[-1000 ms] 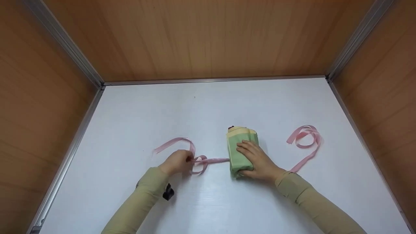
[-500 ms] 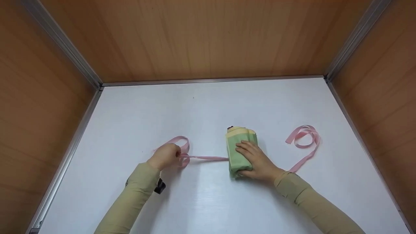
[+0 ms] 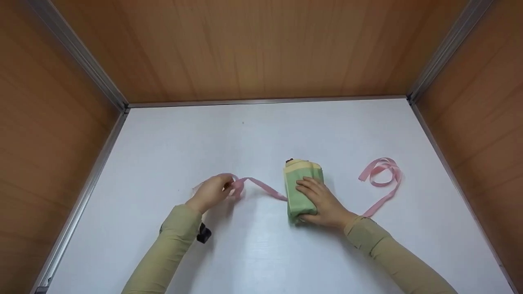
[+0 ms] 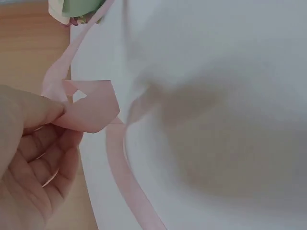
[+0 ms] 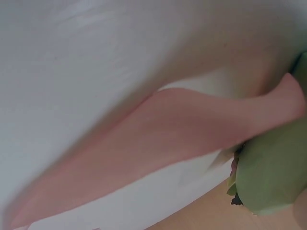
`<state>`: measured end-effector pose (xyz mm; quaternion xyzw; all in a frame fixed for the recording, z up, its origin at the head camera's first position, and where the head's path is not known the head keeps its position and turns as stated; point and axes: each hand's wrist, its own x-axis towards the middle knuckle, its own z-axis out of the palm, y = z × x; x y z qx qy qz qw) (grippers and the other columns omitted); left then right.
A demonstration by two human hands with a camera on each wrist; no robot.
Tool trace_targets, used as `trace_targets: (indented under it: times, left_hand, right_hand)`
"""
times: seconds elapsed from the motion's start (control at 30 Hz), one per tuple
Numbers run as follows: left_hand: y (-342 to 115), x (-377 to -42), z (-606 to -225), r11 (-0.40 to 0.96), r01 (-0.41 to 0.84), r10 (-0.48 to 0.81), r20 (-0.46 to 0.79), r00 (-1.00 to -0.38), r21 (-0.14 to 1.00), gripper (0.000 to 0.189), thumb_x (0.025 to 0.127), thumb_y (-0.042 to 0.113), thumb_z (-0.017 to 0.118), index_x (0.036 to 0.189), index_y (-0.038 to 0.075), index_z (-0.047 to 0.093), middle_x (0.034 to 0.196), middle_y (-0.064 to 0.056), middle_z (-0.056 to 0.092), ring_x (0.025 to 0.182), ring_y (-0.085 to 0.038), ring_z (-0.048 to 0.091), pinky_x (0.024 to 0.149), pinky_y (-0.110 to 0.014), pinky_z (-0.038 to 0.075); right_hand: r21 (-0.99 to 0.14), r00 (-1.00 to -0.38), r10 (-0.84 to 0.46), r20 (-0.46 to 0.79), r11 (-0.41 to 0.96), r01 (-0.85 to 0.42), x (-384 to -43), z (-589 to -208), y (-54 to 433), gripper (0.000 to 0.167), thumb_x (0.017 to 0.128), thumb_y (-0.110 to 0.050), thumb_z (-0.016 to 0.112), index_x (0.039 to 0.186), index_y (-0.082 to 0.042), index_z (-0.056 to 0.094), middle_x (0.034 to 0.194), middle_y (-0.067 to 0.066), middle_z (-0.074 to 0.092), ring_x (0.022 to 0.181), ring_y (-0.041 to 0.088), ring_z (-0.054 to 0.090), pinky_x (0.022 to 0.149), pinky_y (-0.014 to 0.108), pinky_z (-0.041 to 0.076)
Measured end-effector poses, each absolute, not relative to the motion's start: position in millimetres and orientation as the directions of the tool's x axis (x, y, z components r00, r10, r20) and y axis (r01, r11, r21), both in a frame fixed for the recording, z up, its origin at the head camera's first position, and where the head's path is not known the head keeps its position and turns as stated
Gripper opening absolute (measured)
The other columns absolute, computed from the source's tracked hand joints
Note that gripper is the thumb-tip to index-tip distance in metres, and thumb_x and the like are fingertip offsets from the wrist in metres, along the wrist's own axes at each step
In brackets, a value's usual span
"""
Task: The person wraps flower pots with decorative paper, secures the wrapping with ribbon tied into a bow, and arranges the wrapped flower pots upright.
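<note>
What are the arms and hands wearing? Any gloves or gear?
No gloves: left hand and right hand are bare. Left sleeve and right sleeve are long, plain olive-green, with looser cuffs. A small black block shows beside the left wrist.

- Wrapped bundle (image 3: 301, 200): plain soft green, with a pale yellow band (image 3: 300, 165) along its far end and a dark red fleck at the far corner
- Ribbon (image 3: 267, 189): plain pink on both sides of the bundle
- Surface (image 3: 261, 257): white
- Panels (image 3: 261, 49): orange-brown, streaked with darker wood grain
- Rails (image 3: 265, 101): silver-grey
- Sleeves (image 3: 165, 255): plain olive-khaki
</note>
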<state>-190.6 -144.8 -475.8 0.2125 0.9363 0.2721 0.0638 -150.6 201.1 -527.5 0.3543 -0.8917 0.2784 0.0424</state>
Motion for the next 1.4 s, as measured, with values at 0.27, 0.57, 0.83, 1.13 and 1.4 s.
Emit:
trace_targets:
  times: [0.27,0.57,0.83,1.13,1.4]
  left_hand:
    - [-104,-198,-452,0.581,0.512,0.592,0.103,-0.799,0.633,0.007,0.092,0.007,0.061,0.088,0.004,0.066,0.083,-0.006,0.065,0.078,-0.015,0.054,0.076,-0.037,0.049]
    - [-14,-235,-415,0.425,0.165,0.504,-0.081,-0.86,0.89,0.013,0.094,0.009,0.052,0.09,0.0,0.061,0.071,0.003,0.054,0.065,-0.007,0.049,0.062,-0.021,0.044]
    - [70,-243,-383,0.156,-0.14,0.721,-0.21,-0.66,0.978,0.042,0.102,0.021,0.041,0.14,0.002,0.043,0.133,-0.013,0.055,0.117,-0.02,0.056,0.101,-0.029,0.044]
    - [47,-230,-389,0.313,0.231,0.66,-0.036,-0.751,0.921,0.031,0.101,0.022,0.043,0.121,0.005,0.059,0.123,-0.01,0.06,0.115,-0.02,0.055,0.1,-0.032,0.043]
    - [7,-195,-448,0.308,0.37,0.638,0.098,-0.764,0.877,0.023,0.095,0.01,0.054,0.113,-0.002,0.058,0.114,-0.015,0.06,0.108,-0.024,0.057,0.093,-0.034,0.048]
  right_hand:
    - [-0.439,-0.729,-0.614,0.302,0.589,-0.678,-150,-528,201,0.08,0.073,-0.033,0.081,0.138,-0.007,0.043,0.144,0.007,0.041,0.137,0.029,0.031,0.111,0.048,0.024]
    - [-0.412,-0.715,-0.603,0.354,0.586,-0.698,-152,-531,203,0.078,0.071,-0.033,0.081,0.135,-0.005,0.046,0.14,0.01,0.045,0.134,0.03,0.034,0.111,0.047,0.025]
    - [-0.377,-0.677,-0.617,0.4,0.563,-0.736,-155,-534,202,0.082,0.072,-0.038,0.079,0.139,-0.008,0.042,0.141,0.006,0.043,0.133,0.025,0.033,0.117,0.026,0.011]
    - [-0.382,-0.709,-0.607,0.358,0.598,-0.705,-153,-528,204,0.08,0.073,-0.038,0.078,0.138,-0.007,0.044,0.142,0.007,0.043,0.136,0.028,0.031,0.117,0.03,0.01]
    - [-0.399,-0.71,-0.603,0.363,0.588,-0.704,-152,-529,209,0.083,0.074,-0.04,0.078,0.141,-0.007,0.042,0.145,0.009,0.041,0.136,0.028,0.032,0.117,0.022,0.003]
